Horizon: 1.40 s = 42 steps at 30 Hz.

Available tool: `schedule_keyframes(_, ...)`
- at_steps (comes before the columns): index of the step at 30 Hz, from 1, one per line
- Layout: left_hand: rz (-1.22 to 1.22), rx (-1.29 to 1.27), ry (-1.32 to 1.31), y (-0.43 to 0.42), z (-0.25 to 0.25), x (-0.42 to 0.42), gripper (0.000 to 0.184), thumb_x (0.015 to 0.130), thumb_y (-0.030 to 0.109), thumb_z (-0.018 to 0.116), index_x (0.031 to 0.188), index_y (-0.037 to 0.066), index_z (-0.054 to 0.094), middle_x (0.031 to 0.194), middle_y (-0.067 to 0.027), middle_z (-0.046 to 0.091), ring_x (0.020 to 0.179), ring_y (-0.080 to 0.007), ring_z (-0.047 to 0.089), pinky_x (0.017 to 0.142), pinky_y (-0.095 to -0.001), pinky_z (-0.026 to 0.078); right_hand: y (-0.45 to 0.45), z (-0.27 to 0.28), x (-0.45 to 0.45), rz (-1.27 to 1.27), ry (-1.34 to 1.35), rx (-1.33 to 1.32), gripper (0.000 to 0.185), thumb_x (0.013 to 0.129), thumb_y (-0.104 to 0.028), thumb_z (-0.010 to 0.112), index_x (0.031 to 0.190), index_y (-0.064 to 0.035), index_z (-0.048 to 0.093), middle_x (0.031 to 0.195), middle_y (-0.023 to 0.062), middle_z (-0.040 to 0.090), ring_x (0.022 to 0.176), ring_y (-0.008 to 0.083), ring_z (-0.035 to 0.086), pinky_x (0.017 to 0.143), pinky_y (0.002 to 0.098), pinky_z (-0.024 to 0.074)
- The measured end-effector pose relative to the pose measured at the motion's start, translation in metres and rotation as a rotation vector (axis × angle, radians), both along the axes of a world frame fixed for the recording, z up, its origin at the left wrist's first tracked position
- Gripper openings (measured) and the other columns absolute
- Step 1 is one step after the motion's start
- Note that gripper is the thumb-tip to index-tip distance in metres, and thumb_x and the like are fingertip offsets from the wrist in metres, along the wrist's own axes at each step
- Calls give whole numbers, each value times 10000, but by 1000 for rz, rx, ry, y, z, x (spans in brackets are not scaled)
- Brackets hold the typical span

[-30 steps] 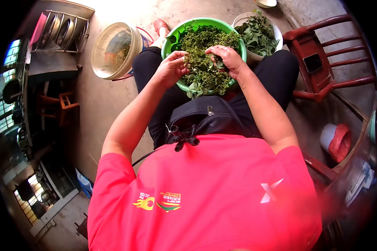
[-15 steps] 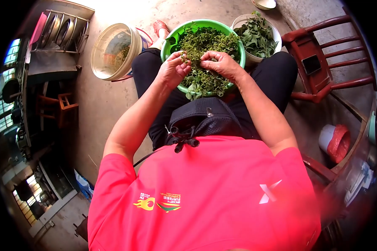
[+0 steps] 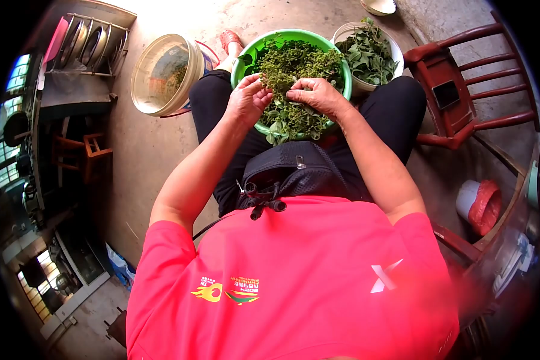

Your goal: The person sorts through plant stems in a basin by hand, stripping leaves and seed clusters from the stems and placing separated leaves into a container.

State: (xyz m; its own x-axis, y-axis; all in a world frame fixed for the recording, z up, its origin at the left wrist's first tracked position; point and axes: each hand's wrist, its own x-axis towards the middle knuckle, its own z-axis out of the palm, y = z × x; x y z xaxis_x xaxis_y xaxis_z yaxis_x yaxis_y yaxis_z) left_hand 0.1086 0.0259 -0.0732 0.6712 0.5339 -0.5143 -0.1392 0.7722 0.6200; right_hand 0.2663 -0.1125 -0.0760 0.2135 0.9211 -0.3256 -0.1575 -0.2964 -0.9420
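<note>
A green basin (image 3: pixel 246 43) sits between my knees, heaped with leafy stems bearing small green clusters. Over its near half, my left hand (image 3: pixel 248 101) has its thumb and fingertips closed on the edge of a clustered sprig (image 3: pixel 276 77). My right hand (image 3: pixel 319 96) pinches at the lower end of this sprig, thumb against forefinger. The two hands are a short way apart, with the sprig between them. Exactly where the fingertips grip is too small to make out. Loose green leaves (image 3: pixel 369 57) fill a white bucket (image 3: pixel 397 51) just right of the basin.
A pale bucket (image 3: pixel 153 107) with plant bits inside stands to the left. On the right are a reddish wooden chair (image 3: pixel 450 114) and a white container with a red bag (image 3: pixel 489 207). A pale bowl (image 3: pixel 379 6) lies at the far edge. A dish rack (image 3: pixel 96 45) stands upper left.
A larger clustered sprig now shows between my hands, where my left fingertips held only a small bit before. Both hands have stayed nearly in place over the basin.
</note>
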Motion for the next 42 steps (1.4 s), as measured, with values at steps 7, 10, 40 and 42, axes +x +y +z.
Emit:
schedule_keyframes(7,119,-7,45,23,-3,-7,211,853,-32,515,1031,80,495,873,-86,603,726,-225,596,625,-339,526,-6,14,14,-70,366,-6,102,847,-178,631,853,-78,612,721,-29,575,621,51,522,570,198,433)
schedule_keyframes(10,195,34,22,40,3,-12,232,844,-41,524,1044,69,482,853,-100,590,706,-241,588,615,-352,526,-9,19,27,-199,414,79,105,856,-187,612,848,-84,596,713,-28,582,612,51,530,553,192,433)
schedule_keyframes(40,-1096,1797,1275,27,-37,3,309,837,277,556,1064,68,562,887,-167,623,840,-296,635,701,-428,510,-19,-1,153,-24,-678,-274,276,799,-208,587,1024,-53,622,800,71,665,657,138,622,609,293,492)
schedule_keyframes(42,-1051,1760,1230,29,-38,0,231,779,215,575,949,62,604,773,-150,652,762,-312,647,680,-430,511,-21,-1,153,-11,-694,-279,278,796,-206,585,1026,-54,623,795,71,666,654,138,621,610,293,492)
